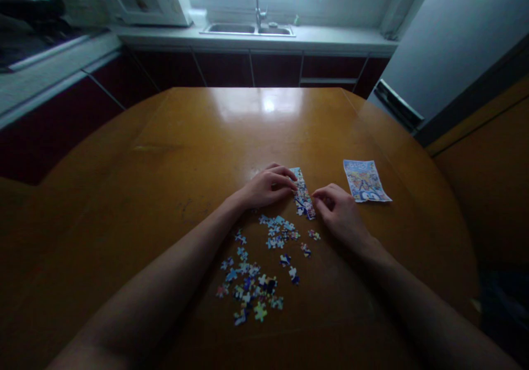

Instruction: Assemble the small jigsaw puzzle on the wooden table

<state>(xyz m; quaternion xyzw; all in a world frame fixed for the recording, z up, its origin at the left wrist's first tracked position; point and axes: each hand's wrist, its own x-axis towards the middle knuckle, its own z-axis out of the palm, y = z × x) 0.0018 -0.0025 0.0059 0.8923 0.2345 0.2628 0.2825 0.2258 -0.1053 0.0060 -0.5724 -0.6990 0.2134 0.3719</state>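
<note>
A narrow strip of joined jigsaw puzzle pieces point(303, 194) lies on the wooden table between my hands. My left hand point(269, 186) rests at its left edge, fingers stretched and a little apart, tips on the strip and covering part of it. At the strip's right edge is my right hand point(339, 209), with thumb and forefinger curled together; whatever sits between the tips is too small to make out. Nearer to me lie loose puzzle pieces point(276, 230) in a cluster. More scattered pieces point(248, 284) spread toward the table's front, a few overlapping.
A creased printed picture sheet point(366, 181) lies right of my right hand. The rounded wooden table point(173, 139) reaches toward a counter with a sink point(231, 28) and a microwave point(142, 1). A tall pale appliance point(450, 45) stands at the right.
</note>
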